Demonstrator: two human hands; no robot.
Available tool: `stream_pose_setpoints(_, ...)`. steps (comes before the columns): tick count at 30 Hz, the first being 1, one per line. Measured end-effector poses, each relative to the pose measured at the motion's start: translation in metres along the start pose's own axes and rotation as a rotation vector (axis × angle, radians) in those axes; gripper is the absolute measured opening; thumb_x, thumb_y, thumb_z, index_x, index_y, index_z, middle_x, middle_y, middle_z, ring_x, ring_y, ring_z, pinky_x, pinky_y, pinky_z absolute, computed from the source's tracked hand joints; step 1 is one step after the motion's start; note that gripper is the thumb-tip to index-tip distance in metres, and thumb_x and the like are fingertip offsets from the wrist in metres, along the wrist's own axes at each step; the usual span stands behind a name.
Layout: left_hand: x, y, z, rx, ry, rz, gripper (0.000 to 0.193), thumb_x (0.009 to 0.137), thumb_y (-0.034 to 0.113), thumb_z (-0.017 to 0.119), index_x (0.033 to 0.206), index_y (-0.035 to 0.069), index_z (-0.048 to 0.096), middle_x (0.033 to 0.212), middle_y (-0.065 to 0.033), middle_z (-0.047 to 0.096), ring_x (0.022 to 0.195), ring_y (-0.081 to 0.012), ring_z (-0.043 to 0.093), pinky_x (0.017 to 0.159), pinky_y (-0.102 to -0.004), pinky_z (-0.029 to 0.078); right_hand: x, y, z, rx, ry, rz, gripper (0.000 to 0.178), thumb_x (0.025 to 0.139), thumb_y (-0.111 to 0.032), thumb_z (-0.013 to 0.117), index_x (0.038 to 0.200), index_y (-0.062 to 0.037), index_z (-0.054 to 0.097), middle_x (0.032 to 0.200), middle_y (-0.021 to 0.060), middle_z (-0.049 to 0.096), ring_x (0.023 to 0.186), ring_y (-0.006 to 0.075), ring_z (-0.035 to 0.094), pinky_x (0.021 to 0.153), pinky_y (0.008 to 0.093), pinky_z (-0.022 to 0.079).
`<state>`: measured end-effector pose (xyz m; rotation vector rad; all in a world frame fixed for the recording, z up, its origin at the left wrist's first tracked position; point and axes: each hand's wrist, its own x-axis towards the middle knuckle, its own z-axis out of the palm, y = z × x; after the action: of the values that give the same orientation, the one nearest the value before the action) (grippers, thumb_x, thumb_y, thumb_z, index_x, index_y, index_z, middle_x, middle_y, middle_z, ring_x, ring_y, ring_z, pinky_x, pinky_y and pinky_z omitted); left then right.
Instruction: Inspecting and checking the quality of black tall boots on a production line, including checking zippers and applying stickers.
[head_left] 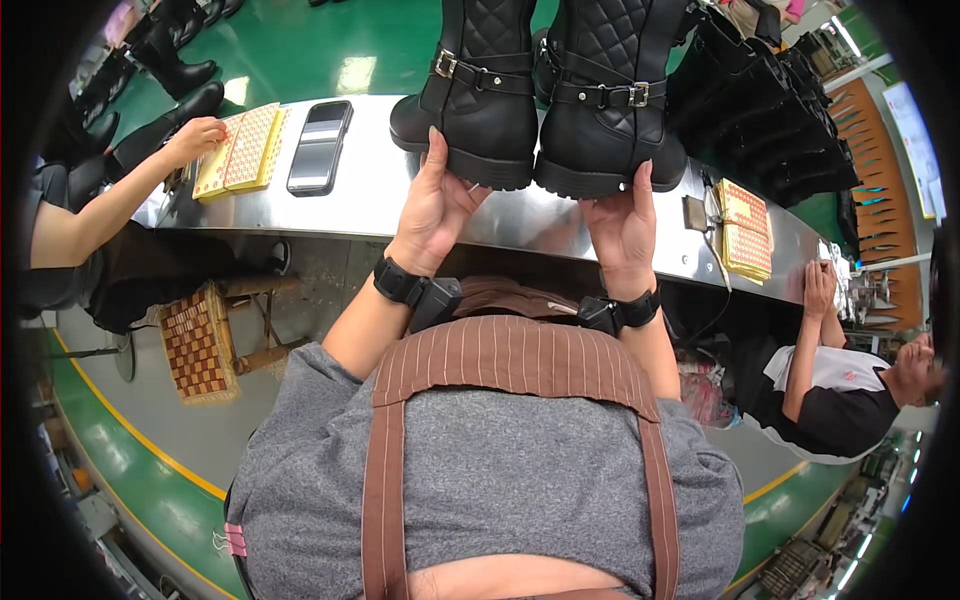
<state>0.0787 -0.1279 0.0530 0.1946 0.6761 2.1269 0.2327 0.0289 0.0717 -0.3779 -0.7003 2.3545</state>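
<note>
Two black quilted boots with buckled straps stand side by side on a shiny metal workbench (370, 215). My left hand (432, 205) rests against the heel of the left boot (478, 100), thumb raised along its sole. Against the heel of the right boot (610, 110) lies my right hand (622, 228), its fingers spread under the sole edge. Both wrists carry black bands. Neither hand wraps around a boot; each only touches it from the near side.
A black phone (319, 146) and a yellow sheet of stickers (240, 150) lie on the bench at left, where another person's hand (195, 138) reaches. More sticker sheets (745, 235) lie at right near a seated person (830, 385). A woven stool (200, 342) stands below. Rows of boots (770, 100) fill the back.
</note>
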Motion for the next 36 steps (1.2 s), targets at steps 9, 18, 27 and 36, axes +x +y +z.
stream_pose_setpoints(9, 0.004, -0.01, -0.007, -0.089, -0.065, 0.103, 0.056, 0.095, 0.039, 0.052, 0.142, 0.018, 0.029, 0.141, -0.0024, 0.044, 0.127, -0.0209, 0.046, 0.103, -0.0414, 0.04, 0.001, 0.004, -0.011, -0.051, -0.077, -0.054, 0.049, 0.097, -0.04, 0.049, 0.134, -0.0089, 0.047, 0.134, 0.0061, 0.053, 0.122, 0.0228, 0.05, 0.105, 0.0391, 0.037)
stream_pose_setpoints(18, 0.002, -0.015, -0.016, -0.029, -0.074, 0.108, 0.056, 0.096, 0.037, 0.052, 0.142, 0.021, 0.025, 0.142, -0.0017, 0.042, 0.126, -0.0213, 0.046, 0.101, -0.0425, 0.041, 0.004, 0.008, -0.029, -0.077, -0.059, -0.074, 0.048, 0.098, -0.037, 0.047, 0.135, -0.0069, 0.043, 0.135, 0.0074, 0.052, 0.124, 0.0246, 0.049, 0.106, 0.0408, 0.037)
stream_pose_setpoints(27, 0.006, -0.016, -0.023, -0.064, -0.121, 0.043, 0.065, 0.093, 0.038, 0.055, 0.145, 0.014, 0.024, 0.145, -0.0055, 0.039, 0.13, -0.026, 0.042, 0.108, -0.0458, 0.034, 0.007, 0.009, -0.044, -0.041, -0.122, -0.025, 0.051, 0.099, -0.038, 0.045, 0.138, -0.0064, 0.039, 0.139, 0.0099, 0.047, 0.128, 0.0259, 0.044, 0.109, 0.0421, 0.033)
stream_pose_setpoints(36, 0.016, -0.018, -0.044, -0.215, -0.196, -0.271, 0.066, 0.094, 0.053, 0.045, 0.14, 0.006, 0.039, 0.142, -0.0117, 0.044, 0.128, -0.0293, 0.045, 0.109, -0.0448, 0.033, 0.012, 0.001, -0.043, -0.856, 0.263, -0.296, 0.057, 0.093, -0.024, 0.059, 0.142, -0.0076, 0.035, 0.14, 0.0114, 0.043, 0.13, 0.023, 0.039, 0.106, 0.037, 0.032)
